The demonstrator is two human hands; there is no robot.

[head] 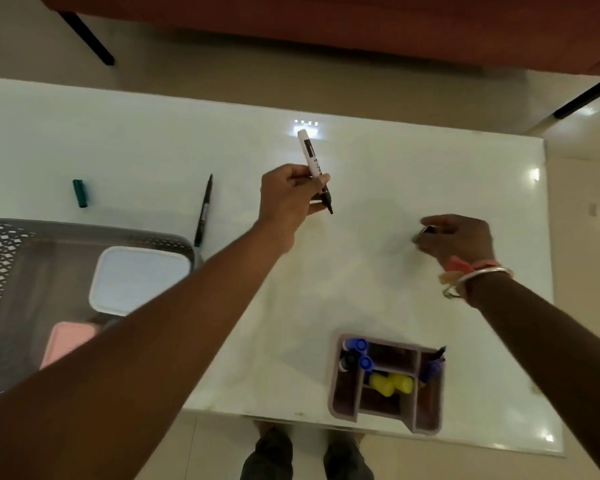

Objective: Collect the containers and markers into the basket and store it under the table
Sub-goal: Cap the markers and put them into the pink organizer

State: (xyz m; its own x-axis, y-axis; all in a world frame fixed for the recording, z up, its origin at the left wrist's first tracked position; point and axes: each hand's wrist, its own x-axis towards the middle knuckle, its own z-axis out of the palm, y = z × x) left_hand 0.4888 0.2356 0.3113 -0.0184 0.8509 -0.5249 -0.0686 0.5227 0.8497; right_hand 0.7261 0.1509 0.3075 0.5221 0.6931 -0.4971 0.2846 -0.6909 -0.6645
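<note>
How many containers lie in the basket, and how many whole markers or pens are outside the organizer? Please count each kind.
Containers in the basket: 2 (white-lidded container, pink container)
Markers or pens outside the organizer: 2 (white marker in the left hand, black pen on the table)
Total: 4

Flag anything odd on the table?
The white marker in the left hand is uncapped, tip bare; the right hand pinches a small dark piece, possibly its cap. A green cap-like piece lies alone far left.
</note>
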